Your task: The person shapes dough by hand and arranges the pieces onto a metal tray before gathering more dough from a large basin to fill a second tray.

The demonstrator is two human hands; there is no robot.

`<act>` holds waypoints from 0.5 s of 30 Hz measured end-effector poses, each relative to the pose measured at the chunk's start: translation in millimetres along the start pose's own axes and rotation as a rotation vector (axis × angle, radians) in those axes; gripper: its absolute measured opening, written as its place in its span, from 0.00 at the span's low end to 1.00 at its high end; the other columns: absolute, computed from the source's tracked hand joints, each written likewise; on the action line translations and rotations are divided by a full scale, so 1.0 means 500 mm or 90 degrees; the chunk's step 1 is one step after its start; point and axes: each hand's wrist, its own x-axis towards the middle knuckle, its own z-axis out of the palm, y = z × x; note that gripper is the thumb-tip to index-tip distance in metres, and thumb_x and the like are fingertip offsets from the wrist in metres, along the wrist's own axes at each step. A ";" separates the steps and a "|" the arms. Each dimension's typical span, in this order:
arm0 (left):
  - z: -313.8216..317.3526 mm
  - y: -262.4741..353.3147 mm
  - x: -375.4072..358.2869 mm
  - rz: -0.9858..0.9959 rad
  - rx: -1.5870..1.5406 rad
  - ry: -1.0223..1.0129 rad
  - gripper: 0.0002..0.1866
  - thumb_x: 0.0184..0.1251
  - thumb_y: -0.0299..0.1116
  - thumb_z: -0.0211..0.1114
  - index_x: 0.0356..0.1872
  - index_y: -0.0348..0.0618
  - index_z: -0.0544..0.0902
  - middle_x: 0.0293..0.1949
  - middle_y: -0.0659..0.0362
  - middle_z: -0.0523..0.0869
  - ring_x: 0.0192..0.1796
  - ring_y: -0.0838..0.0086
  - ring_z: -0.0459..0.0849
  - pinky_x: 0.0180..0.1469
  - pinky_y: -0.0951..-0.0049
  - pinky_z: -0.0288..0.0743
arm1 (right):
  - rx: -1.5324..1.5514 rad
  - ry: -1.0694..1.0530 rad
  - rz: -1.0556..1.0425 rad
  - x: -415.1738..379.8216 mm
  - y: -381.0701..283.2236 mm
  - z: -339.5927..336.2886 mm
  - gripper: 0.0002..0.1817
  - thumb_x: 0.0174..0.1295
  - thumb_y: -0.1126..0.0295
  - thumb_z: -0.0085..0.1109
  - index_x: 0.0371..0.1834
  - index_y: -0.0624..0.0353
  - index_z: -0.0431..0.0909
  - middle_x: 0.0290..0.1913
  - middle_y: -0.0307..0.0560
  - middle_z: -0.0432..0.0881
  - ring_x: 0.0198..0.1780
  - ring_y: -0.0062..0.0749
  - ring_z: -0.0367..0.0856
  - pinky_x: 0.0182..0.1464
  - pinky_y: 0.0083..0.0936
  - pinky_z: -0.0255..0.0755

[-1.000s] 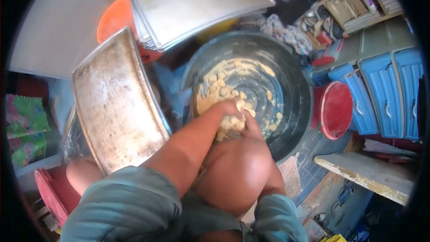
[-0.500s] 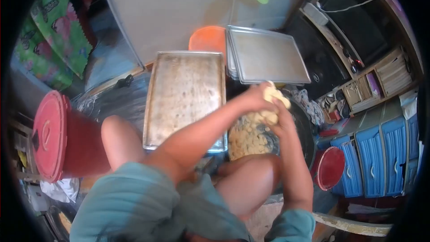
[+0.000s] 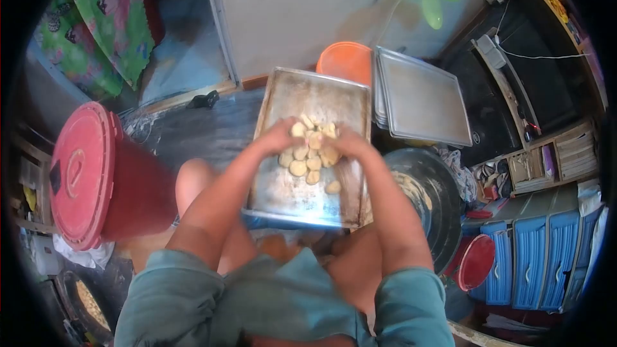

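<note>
While the black tub point(image 3: 452, 218) sits beside the metal tray's point(image 3: 275, 196) near right corner, these dough pieces point(image 3: 313, 154) are out of it, heaped mid-tray, so the tray bears them; left hand point(image 3: 279, 136) and right hand point(image 3: 350, 143) cup the heap, any grip unclear.

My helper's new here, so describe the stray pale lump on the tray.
Find the stained tray left of the stacked grey trays. On its near half, right of centre, lies one pale, rounded lump. Bare metal surrounds it, while the other lumps bunch together.

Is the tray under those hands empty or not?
Not empty: round dough pieces lie heaped on the tray, between the left hand and the right hand. Much of it is bare.
</note>
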 end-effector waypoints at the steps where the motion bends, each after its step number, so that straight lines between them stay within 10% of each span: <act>1: -0.015 0.003 0.008 -0.016 -0.085 -0.029 0.35 0.55 0.47 0.72 0.61 0.41 0.71 0.54 0.47 0.78 0.54 0.60 0.78 0.56 0.66 0.72 | 0.036 0.033 -0.043 0.015 0.013 -0.011 0.44 0.50 0.49 0.70 0.68 0.57 0.64 0.56 0.63 0.77 0.55 0.46 0.79 0.54 0.33 0.74; 6: -0.046 -0.035 0.083 -0.001 -0.019 -0.011 0.30 0.63 0.49 0.65 0.58 0.39 0.72 0.48 0.48 0.82 0.51 0.63 0.80 0.54 0.66 0.73 | -0.064 0.058 -0.322 0.052 -0.021 -0.011 0.45 0.48 0.56 0.72 0.70 0.54 0.61 0.64 0.65 0.69 0.64 0.51 0.69 0.65 0.37 0.64; 12: -0.097 -0.039 0.148 0.078 0.052 0.033 0.26 0.68 0.48 0.57 0.56 0.37 0.73 0.46 0.43 0.82 0.43 0.59 0.85 0.35 0.61 0.82 | -0.107 -0.045 -0.311 0.121 -0.058 0.024 0.32 0.49 0.61 0.69 0.61 0.52 0.74 0.54 0.57 0.77 0.58 0.49 0.74 0.61 0.37 0.67; 15: -0.120 0.011 0.140 -0.156 -0.173 -0.047 0.27 0.67 0.50 0.57 0.57 0.39 0.73 0.43 0.46 0.82 0.50 0.66 0.82 0.38 0.66 0.79 | 0.014 -0.130 -0.196 0.117 -0.086 -0.035 0.25 0.50 0.62 0.67 0.54 0.53 0.79 0.44 0.55 0.81 0.50 0.47 0.79 0.56 0.34 0.71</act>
